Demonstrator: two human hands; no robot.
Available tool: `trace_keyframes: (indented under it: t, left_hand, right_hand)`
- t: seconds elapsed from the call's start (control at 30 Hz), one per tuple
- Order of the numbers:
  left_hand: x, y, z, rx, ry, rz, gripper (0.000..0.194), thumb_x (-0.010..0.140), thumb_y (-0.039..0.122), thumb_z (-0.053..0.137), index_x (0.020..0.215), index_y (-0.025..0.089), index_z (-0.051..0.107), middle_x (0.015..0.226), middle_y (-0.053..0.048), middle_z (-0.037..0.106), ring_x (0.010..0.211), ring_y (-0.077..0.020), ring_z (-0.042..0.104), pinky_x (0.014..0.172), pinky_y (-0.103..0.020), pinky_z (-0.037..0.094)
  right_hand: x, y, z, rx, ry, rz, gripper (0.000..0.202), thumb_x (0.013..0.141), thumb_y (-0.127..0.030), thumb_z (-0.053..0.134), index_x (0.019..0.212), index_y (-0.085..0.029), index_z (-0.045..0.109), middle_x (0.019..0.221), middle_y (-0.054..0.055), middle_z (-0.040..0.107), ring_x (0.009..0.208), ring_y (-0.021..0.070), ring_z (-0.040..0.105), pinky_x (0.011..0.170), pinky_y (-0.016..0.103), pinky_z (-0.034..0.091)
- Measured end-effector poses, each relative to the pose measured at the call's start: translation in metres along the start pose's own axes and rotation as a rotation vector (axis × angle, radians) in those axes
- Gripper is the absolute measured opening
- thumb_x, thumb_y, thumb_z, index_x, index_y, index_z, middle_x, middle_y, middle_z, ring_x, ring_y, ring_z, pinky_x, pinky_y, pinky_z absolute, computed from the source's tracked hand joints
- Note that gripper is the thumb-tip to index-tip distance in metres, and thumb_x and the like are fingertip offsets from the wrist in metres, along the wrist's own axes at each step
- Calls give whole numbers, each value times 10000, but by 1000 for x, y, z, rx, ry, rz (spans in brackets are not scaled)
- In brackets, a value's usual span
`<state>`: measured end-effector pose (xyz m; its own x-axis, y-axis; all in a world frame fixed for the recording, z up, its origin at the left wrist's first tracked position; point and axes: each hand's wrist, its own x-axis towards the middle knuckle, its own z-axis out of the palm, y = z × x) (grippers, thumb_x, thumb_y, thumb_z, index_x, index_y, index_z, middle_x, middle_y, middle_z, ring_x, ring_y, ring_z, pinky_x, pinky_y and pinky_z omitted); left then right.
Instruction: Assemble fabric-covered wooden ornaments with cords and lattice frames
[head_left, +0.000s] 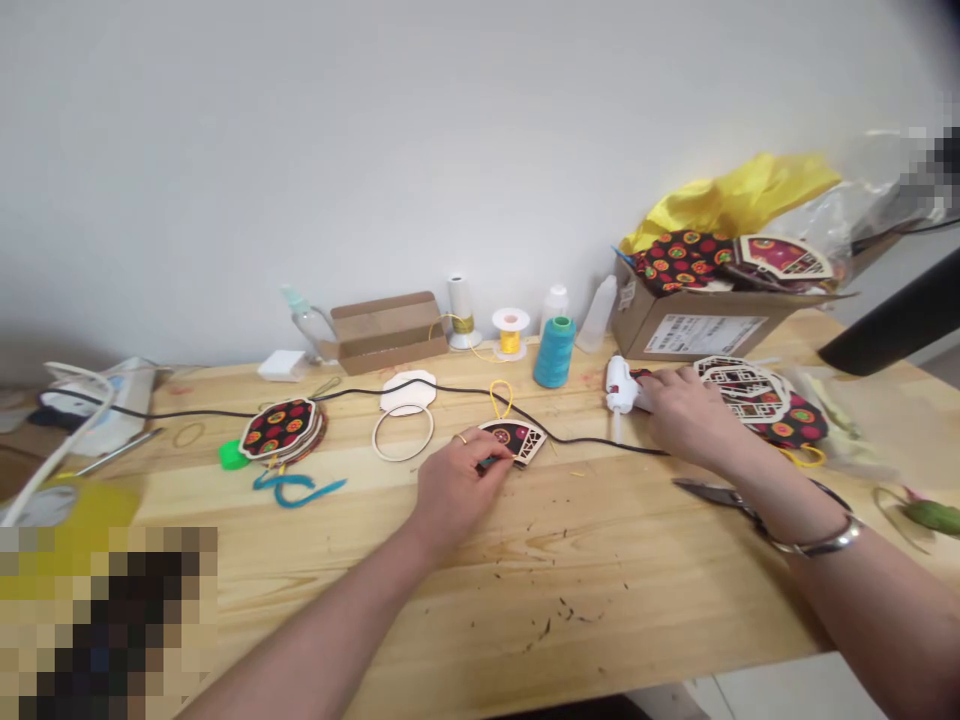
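Observation:
My left hand [459, 482] is closed, pinching the lower edge of a small fan-shaped ornament [516, 440] with a pale wooden lattice frame and dark patterned fabric. A yellow cord loop [501, 400] sticks up from its top, and a bit of teal shows by my fingertips. At the right, my right hand [686, 410] has its fingers closed around the handle of a white glue gun [619, 385], its nozzle end pointing down at the table. The fingertips are partly hidden. Close to that hand lie round lattice pieces [742, 388] on patterned fabric.
Black scissors [709, 492] lie beneath my right forearm. A black cable [450, 388] crosses the table. Behind stand a teal thread cone [555, 355], a yellow cord spool [510, 342] and a full cardboard box [675, 325]. Stacked fabric pieces [279, 428] and a wooden ring [375, 440] lie left.

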<state>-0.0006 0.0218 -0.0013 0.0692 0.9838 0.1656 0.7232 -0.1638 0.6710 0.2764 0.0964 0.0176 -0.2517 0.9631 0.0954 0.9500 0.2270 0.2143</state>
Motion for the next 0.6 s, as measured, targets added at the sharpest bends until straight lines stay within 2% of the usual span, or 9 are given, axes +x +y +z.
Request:
trace_keyframes:
  t: [0.2, 0.33, 0.43, 0.6]
  left_hand:
    - [0, -1, 1, 12, -1, -3, 102, 781, 222, 609, 793, 259, 703, 934, 23, 707, 850, -168, 644, 785, -301, 468]
    - [0, -1, 1, 15, -3, -1, 107, 780, 226, 608, 796, 264, 707, 959, 24, 705, 860, -166, 644, 788, -293, 466]
    - [0, 0, 1, 13, -3, 2, 109, 782, 226, 605, 799, 261, 707, 967, 21, 706, 861, -166, 644, 779, -292, 469]
    - [0, 1, 0, 11, -7, 6, 114, 788, 227, 598, 803, 259, 706, 944, 16, 713, 856, -171, 645, 779, -302, 472]
  right_hand:
    - [0, 5, -1, -19, 69, -62, 241, 757, -114, 465, 937, -54, 614, 935, 195, 619, 915, 313, 524, 757, 383, 386]
    - [-12, 12, -14, 89, 250, -97, 249, 734, -228, 537, 927, -77, 584, 898, 173, 589, 865, 300, 518, 759, 384, 409]
    - [-18, 14, -23, 242, 341, -126, 255, 760, -234, 502, 969, -98, 555, 930, 165, 579, 877, 287, 526, 743, 374, 427]
    - [-14, 6, -33, 392, 327, -308, 247, 809, -259, 450, 1007, -134, 531, 982, 165, 579, 901, 274, 529, 778, 387, 428]
